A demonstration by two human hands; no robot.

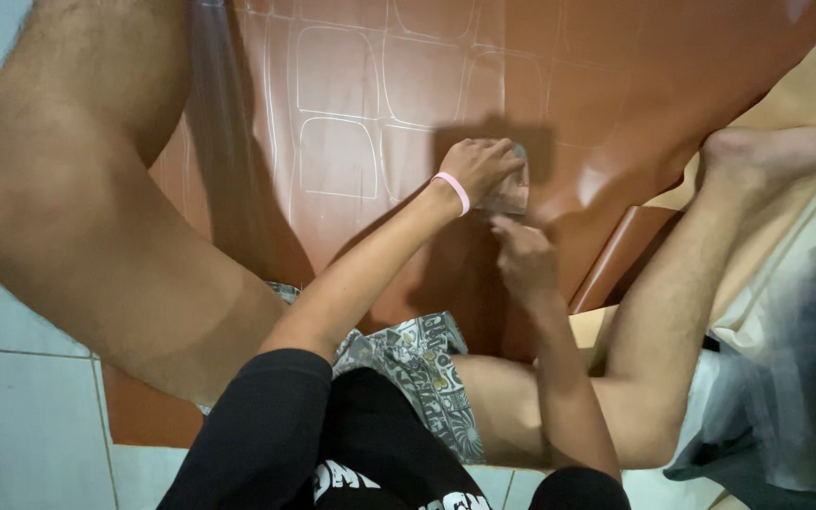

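I sit on the floor with my legs spread around a brown vinyl sheet (399, 85) printed with pale rounded squares. My left hand (480, 166), a pink band on its wrist, is closed over a small clear, shiny object (510, 195) and presses it against the sheet. My right hand (524, 259) rests just below it, its fingertips touching the lower edge of the same object. What the object is cannot be told; most of it is hidden under my fingers.
My left thigh (68, 217) and my right leg and foot (767, 151) flank the sheet. A curled edge of the sheet (620, 255) shows its beige back at right. Clear plastic film (805, 331) lies at right; pale floor tiles (11, 416) at left.
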